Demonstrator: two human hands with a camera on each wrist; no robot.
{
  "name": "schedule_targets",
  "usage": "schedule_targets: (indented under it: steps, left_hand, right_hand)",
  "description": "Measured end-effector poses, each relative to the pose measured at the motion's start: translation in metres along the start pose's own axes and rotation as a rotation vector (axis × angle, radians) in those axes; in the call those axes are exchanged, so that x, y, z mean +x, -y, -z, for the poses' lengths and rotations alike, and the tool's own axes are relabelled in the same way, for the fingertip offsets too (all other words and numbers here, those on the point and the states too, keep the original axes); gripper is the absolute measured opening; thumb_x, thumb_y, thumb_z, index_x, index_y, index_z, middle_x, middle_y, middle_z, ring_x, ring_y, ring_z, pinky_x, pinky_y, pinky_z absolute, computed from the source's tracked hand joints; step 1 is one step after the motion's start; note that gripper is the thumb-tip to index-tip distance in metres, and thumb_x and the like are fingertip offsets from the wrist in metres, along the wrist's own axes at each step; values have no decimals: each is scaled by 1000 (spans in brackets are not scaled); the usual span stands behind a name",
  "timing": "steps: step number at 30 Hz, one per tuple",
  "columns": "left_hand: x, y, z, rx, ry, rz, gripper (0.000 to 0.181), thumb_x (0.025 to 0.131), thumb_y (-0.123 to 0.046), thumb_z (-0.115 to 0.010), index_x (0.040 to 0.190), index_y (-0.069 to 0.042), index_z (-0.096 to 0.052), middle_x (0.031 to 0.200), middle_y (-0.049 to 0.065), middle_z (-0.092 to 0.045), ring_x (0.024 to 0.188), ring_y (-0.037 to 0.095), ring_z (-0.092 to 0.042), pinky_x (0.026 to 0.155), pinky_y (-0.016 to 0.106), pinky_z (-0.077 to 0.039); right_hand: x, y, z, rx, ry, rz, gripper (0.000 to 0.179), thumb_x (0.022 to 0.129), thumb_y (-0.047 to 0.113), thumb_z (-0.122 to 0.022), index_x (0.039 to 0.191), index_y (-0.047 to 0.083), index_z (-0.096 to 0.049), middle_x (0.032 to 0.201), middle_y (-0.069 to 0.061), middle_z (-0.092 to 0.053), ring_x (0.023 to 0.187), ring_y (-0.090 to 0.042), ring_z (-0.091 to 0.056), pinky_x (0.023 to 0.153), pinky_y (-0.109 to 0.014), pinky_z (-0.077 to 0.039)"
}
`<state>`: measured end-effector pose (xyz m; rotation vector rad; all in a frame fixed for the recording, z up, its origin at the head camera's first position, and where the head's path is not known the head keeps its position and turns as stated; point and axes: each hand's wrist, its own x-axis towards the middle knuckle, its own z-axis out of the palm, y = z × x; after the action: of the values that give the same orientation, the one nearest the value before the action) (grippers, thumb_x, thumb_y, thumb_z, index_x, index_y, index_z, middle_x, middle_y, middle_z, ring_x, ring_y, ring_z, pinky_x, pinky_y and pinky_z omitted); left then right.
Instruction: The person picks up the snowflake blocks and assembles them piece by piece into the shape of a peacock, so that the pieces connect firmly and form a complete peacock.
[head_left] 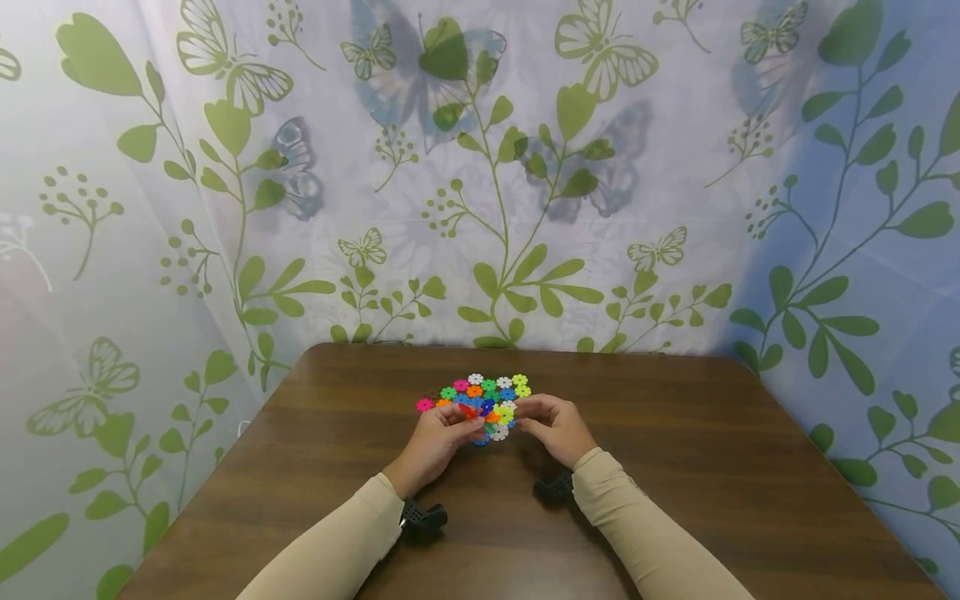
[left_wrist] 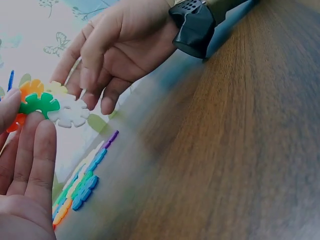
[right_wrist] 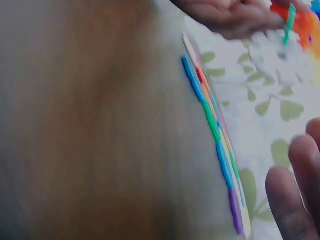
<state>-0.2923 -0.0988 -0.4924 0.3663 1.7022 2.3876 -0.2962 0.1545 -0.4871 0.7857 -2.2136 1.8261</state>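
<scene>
Plastic flower-shaped pieces, joined into a small cluster (left_wrist: 47,101), are held up above the desk (head_left: 675,450), pinched between the thumb and fingers of the left hand (head_left: 438,437). The right hand (head_left: 558,427) is beside the cluster's other side, its fingers near the white piece (left_wrist: 72,114); whether they grasp anything, I cannot tell. Beyond, a flat patch of similar pieces (head_left: 489,386) lies on the desk.

The weak point looks to be the slotted joints: a sideways twist or a hard push from the right might pop a piece loose. Because the left pinch covers just one edge, pressure there could swivel the cluster, and anything dropped could get lost among the matching colours.
</scene>
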Motion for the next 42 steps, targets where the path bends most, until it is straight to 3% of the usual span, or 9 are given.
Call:
schedule_targets:
  steps: [3,7,13,19,27,32,35,39,42]
  left_hand:
    - [0,0,-1,-27,-6,-5,3,97,1,-76,98,1,-73,96,15,-73,85,28,-74,91,43,-59]
    - [0,1,-1,-62,-7,-12,7,97,4,-73,95,-1,-70,93,14,-71,82,27,-73,89,42,-60]
    - [1,1,-1,-87,-15,-8,13,96,2,-76,104,5,-67,96,15,-70,84,28,-73,88,42,-60]
    - [3,1,0,-72,-17,-22,12,98,1,-75,106,5,-68,98,15,-71,85,27,-73,89,41,-60]
    - [1,3,1,-82,-11,5,12,97,1,-76,106,4,-68,98,15,-70,84,27,-74,88,41,-60]
    - [1,4,0,-93,-4,19,10,97,1,-76,102,-1,-68,97,14,-70,83,27,-74,88,41,-60]
    - [0,4,-1,-101,6,23,10,98,1,-74,104,-1,-67,99,13,-71,84,26,-73,89,40,-60]
    - [1,3,-1,-95,14,27,9,98,1,-74,105,-1,-67,99,13,-71,84,26,-74,89,39,-60]
    - [2,3,1,-81,20,25,10,98,-1,-75,105,-1,-68,99,14,-71,85,26,-74,89,39,-60]
  right_hand:
    - [1,-3,8,-92,-48,-15,27,93,-15,-71,119,-8,-72,108,-22,-74,101,-46,-70,85,-33,-58]
    - [3,-4,17,-214,-116,-57,26,92,-12,-74,117,-4,-74,108,-18,-75,100,-33,-71,86,-39,-57]
    - [6,-9,26,-337,-133,-136,30,92,-8,-75,122,-6,-72,118,-19,-73,108,-36,-68,95,-53,-54]
    - [22,-18,28,-436,-46,-206,37,95,-3,-72,131,-4,-68,130,-19,-68,121,-41,-62,104,-58,-47]
    - [55,-32,30,-555,126,-142,43,100,-14,-49,141,-7,-61,150,-31,-50,142,-52,-38,117,-67,-26]
    - [71,-37,30,-658,278,-196,55,101,-11,-45,153,1,-51,161,-30,-35,144,-61,-26,112,-77,-21]
    - [76,-40,31,-720,345,-235,56,101,-9,-43,153,8,-55,165,-24,-34,146,-60,-24,107,-81,-20]
    - [78,-49,34,-736,365,-229,53,101,-9,-42,143,11,-67,162,-17,-41,150,-51,-27,109,-81,-16]
    - [74,-62,36,-708,277,-205,51,100,-11,-44,133,12,-75,156,-13,-51,147,-47,-35,110,-81,-16]
